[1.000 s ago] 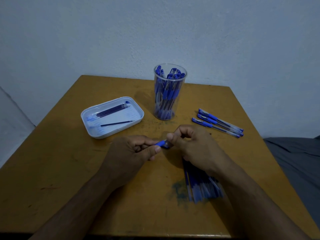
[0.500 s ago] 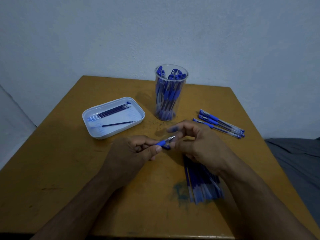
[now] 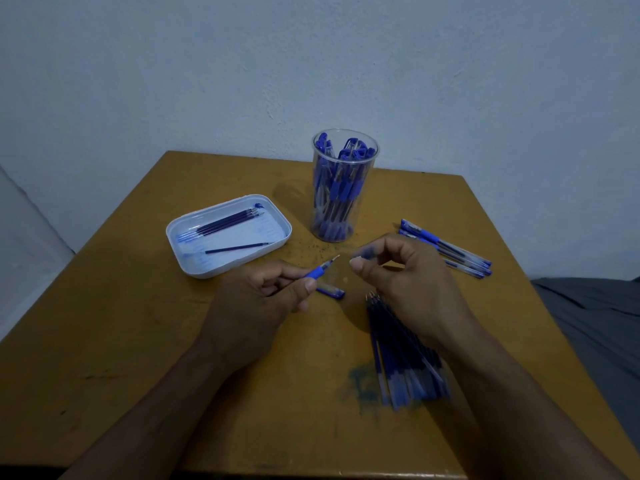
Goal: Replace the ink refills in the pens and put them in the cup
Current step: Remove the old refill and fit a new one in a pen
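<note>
My left hand (image 3: 263,299) grips a pen (image 3: 320,270) by its blue grip, with the tip pointing up and to the right. My right hand (image 3: 405,278) hovers just right of that tip and pinches a small blurred blue piece (image 3: 367,252) between its fingers. A blue cap (image 3: 330,292) lies on the table below the pen. The clear cup (image 3: 343,216) at the back holds several blue pens. A bundle of blue refills (image 3: 398,358) lies partly under my right forearm.
A white tray (image 3: 273,221) at the left holds several dark refills. Three capped pens (image 3: 450,251) lie to the right of the cup. The wooden table (image 3: 138,341) has a blue ink stain near the front, and a grey cloth lies off its right edge.
My right hand has pulled away to the right from the pen tip, taking the small blue piece with it. The tip now shows. My left hand stays in place.
</note>
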Tool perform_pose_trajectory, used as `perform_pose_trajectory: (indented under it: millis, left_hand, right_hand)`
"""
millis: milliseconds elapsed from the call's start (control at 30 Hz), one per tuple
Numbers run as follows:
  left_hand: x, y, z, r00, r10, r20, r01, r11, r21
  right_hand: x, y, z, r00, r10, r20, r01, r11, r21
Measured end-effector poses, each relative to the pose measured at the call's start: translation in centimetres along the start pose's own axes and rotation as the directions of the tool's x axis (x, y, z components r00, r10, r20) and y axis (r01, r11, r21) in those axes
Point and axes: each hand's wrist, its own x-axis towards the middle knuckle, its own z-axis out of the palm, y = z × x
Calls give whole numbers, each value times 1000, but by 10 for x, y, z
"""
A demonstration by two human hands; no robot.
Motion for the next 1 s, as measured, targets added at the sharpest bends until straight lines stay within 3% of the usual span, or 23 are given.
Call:
perform_pose_trajectory:
  millis: [100, 233, 433, 733, 800, 867, 933, 1000]
  left_hand:
    - [2, -4, -1, 999, -27, -24, 26, 1000, -12]
    - [1, -5, -1, 999, -25, -23, 25, 1000, -2]
    - [1, -5, -1, 999, -39, -30, 38, 999, -26]
    - [0, -5, -1, 999, -30, -13, 30, 999, -30]
    - [-1, -4, -2, 1000, -23, -8, 23, 999, -36]
    - [-2, -2, -2, 1000, 2, 1, -2, 1000, -29]
    - [-3, -3, -3, 1000, 30, 4, -30, 1000, -5]
    - [-4, -4, -4, 999, 49, 13, -49, 999, 24]
  right_hand:
    - [-6, -1, 9, 998, -52, 23, 56, 958, -281]
    - [-13, -5, 27, 988, -77, 137, 141, 819, -556]
    - [-19, -8, 37, 981, -28, 192, 148, 748, -647]
    - [-14, -9, 31, 974, 55, 220, 111, 730, -675]
    - [-14, -4, 27, 980, -23, 195, 141, 772, -620]
    - [-13, -1, 22, 991, -93, 101, 129, 885, -447]
    - [-12, 1, 20, 998, -41, 54, 45, 996, -79]
    - [-12, -1, 22, 996, 38, 83, -55, 975, 213]
